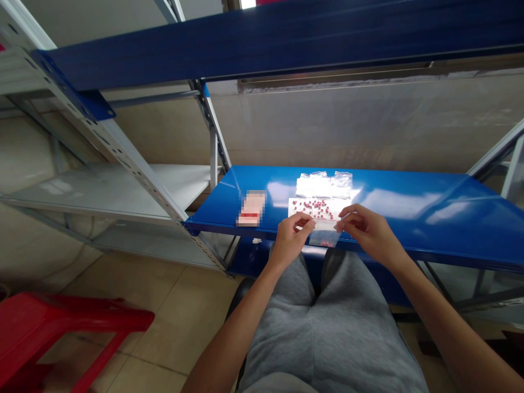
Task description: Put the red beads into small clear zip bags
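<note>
A small clear zip bag (325, 238) hangs at the front edge of the blue shelf, with several red beads at its bottom. My left hand (293, 236) pinches its upper left corner, and the fingers of my right hand (365, 229) close on its upper right corner. Just behind the bag, loose red beads (318, 206) are scattered on a white sheet (293, 205). Beyond the sheet lies a group of clear plastic bags (323, 186), bright with glare.
A blurred-out pinkish rectangular item (251, 209) rests on the blue shelf (413, 218) to the left. A blue beam (262, 43) crosses above. Metal uprights (139, 180) stand at the left, near a white shelf (164, 188). On the floor is a red plastic stool (61, 322).
</note>
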The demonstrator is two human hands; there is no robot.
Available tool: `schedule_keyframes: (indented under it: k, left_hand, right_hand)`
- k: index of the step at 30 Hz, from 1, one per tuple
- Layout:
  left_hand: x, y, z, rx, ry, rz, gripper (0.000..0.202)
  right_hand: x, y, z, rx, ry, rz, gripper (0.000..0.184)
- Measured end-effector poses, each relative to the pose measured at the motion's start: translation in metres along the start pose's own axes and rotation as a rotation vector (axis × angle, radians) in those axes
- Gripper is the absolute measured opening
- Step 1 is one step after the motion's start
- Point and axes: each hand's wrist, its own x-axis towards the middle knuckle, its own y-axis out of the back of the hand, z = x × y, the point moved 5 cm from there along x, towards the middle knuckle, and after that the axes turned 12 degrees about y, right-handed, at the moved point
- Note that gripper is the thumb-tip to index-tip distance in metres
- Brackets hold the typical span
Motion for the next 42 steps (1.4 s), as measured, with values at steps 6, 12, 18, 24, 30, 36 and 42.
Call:
schedule_keyframes:
  k: [6,12,18,24,30,36,42]
  left_hand:
    - [0.0,-0.003,0.0,0.003,0.038,-0.007,0.022]
    - [-0.001,-0.003,0.002,-0.025,0.019,-0.023,0.026]
    - [-0.003,-0.003,0.004,-0.056,-0.005,-0.012,0.024]
    - [-0.005,-0.006,0.006,-0.013,0.007,0.0,0.023]
    - [-0.007,-0.01,0.006,0.012,0.007,-0.056,0.026]
    - [-0.007,-0.011,0.003,0.0,-0.007,-0.046,0.024]
    - [-0.01,-0.011,0.007,0.053,-0.01,-0.007,0.025]
  right_hand:
    - [-0.001,0.0,0.0,0.038,0.004,0.004,0.033]
    - [0.002,-0.002,-0.006,0.106,-0.049,-0.008,0.041]
    - [0.002,-0.012,-0.007,0.148,-0.125,-0.087,0.046]
    - [0.002,-0.015,-0.003,0.094,-0.134,-0.142,0.037]
    - [0.002,-0.014,-0.007,0.038,-0.059,-0.135,0.033]
    - [0.001,-0.019,-0.01,0.063,-0.061,-0.159,0.03]
    - [0.002,-0.024,-0.01,0.029,0.005,-0.183,0.034]
